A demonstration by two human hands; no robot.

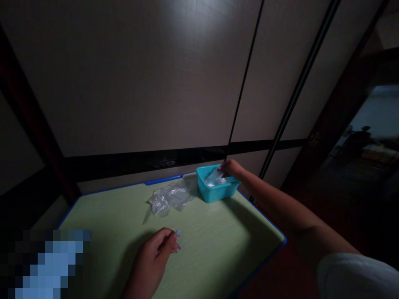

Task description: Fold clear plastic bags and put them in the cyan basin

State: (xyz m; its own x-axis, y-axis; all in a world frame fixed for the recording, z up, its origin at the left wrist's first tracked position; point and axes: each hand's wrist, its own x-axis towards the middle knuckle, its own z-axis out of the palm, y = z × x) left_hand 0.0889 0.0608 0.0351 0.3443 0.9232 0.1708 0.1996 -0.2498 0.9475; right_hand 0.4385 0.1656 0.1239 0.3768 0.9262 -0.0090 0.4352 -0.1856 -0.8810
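Note:
My right hand (232, 167) reaches over the far rim of a turquoise plastic basket (217, 194). Its fingers pinch a clear plastic bag (215, 177), which lies partly inside the basket. Left of the basket, a crumpled heap of clear plastic bags (173, 197) rests on the table. My left hand (157, 251) hovers over the near part of the table, its fingers curled and the tips close together. Whether anything small sits between those fingertips I cannot make out.
The light green table (199, 241) has a blue edge. Behind it stands a tall cabinet (149, 83) with dark strips. A dim doorway (368, 124) opens at the far right. A pixelated blue patch covers the lower left corner.

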